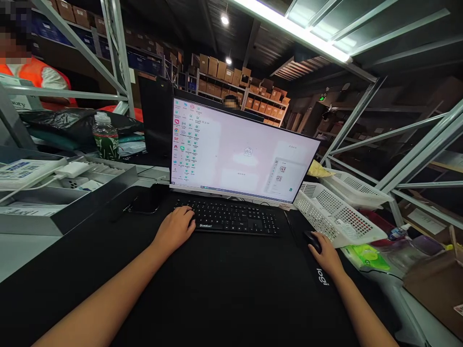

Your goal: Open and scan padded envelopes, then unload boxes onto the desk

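My left hand (176, 228) rests on the left end of a black keyboard (231, 218), its fingers lying over the keys and holding nothing. At the right, my right hand (327, 253) is closed over a black computer mouse (312, 241), which sits on a dark mat marked "logi". Behind the keyboard stands a monitor (238, 149) showing a pale desktop with icons along its left side and a small window at lower right. A black phone (144, 199) lies left of the keyboard.
White perforated baskets (336, 217) stand right of the monitor, with a handheld scanner (394, 289) nearer me. A grey tray (72, 193) and a bottle (105, 137) are at left. One person in an orange vest (34, 72) is far left; another's head shows behind the monitor.
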A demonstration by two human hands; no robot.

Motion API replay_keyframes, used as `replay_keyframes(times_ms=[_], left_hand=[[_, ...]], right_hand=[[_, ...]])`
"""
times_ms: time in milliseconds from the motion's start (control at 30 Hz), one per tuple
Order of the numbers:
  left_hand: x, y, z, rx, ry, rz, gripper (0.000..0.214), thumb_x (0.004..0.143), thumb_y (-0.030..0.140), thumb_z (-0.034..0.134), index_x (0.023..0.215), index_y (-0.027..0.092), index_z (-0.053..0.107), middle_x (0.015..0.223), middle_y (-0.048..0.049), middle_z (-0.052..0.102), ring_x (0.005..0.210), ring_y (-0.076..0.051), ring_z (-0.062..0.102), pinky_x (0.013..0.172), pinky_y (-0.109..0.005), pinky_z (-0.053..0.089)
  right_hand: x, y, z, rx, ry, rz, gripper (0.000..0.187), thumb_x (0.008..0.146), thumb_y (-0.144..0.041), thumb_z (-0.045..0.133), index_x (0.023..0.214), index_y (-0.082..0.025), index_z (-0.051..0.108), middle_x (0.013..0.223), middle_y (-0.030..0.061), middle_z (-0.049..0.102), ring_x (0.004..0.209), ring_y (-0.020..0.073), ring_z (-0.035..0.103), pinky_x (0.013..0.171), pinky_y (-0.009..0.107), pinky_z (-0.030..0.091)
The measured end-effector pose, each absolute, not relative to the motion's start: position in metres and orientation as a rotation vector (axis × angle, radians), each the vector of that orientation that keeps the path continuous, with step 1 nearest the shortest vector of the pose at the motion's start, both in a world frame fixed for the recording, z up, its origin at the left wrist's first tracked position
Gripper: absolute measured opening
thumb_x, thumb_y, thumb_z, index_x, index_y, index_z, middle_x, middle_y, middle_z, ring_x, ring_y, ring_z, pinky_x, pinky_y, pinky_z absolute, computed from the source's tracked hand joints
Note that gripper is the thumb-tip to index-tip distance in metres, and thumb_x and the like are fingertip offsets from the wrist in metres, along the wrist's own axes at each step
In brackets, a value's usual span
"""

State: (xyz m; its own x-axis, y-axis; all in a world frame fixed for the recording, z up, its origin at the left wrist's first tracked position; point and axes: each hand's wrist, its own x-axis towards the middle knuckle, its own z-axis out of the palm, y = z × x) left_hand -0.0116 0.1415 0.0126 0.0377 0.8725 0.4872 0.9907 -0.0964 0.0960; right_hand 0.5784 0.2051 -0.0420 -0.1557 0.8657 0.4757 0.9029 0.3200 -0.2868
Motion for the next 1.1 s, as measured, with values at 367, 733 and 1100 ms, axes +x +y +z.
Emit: replay_keyframes(times_ms=[367, 733, 1100], left_hand=[[-0.01, 0.14, 0.017, -2.063, -1.895, -0.624, 0.035, 0.094, 0.027, 0.043, 0.107, 0.014, 0.073, 0.126, -0.016, 0.068, 0.117, -0.031, 0.064, 0.099, -0.046, 0.057], [-0.01, 0.141, 0.013, -2.077, -1.894, -0.632, 0.035, 0.095, 0.026, 0.043, 0.108, 0.013, 0.072, 0.126, -0.0162, 0.067, 0.117, -0.031, 0.063, 0.1, -0.046, 0.055], [-0.009, 0.141, 0.014, -2.092, -1.89, -0.686, 0.032, 0.094, 0.026, 0.042, 0.102, 0.016, 0.072, 0.122, -0.0153, 0.068, 0.114, -0.03, 0.064, 0.099, -0.047, 0.055]], right_hand=[[0.585, 0.21, -0.046, -1.537, -2.087, -0.027, 0.049, 0.097, -0.048, 0.052, 0.139, -0.025, 0.06, 0.143, 0.0123, 0.055, 0.134, 0.0309, 0.055, 0.113, 0.051, 0.047], [0.584, 0.208, -0.043, -1.611, -2.075, 0.027, 0.05, 0.097, -0.052, 0.051, 0.14, -0.029, 0.062, 0.146, 0.0111, 0.053, 0.133, 0.0322, 0.056, 0.107, 0.051, 0.051], [0.589, 0.212, -0.045, -1.519, -2.086, 0.001, 0.046, 0.095, -0.049, 0.055, 0.133, -0.027, 0.067, 0.14, 0.0116, 0.057, 0.13, 0.0315, 0.058, 0.109, 0.051, 0.05]])
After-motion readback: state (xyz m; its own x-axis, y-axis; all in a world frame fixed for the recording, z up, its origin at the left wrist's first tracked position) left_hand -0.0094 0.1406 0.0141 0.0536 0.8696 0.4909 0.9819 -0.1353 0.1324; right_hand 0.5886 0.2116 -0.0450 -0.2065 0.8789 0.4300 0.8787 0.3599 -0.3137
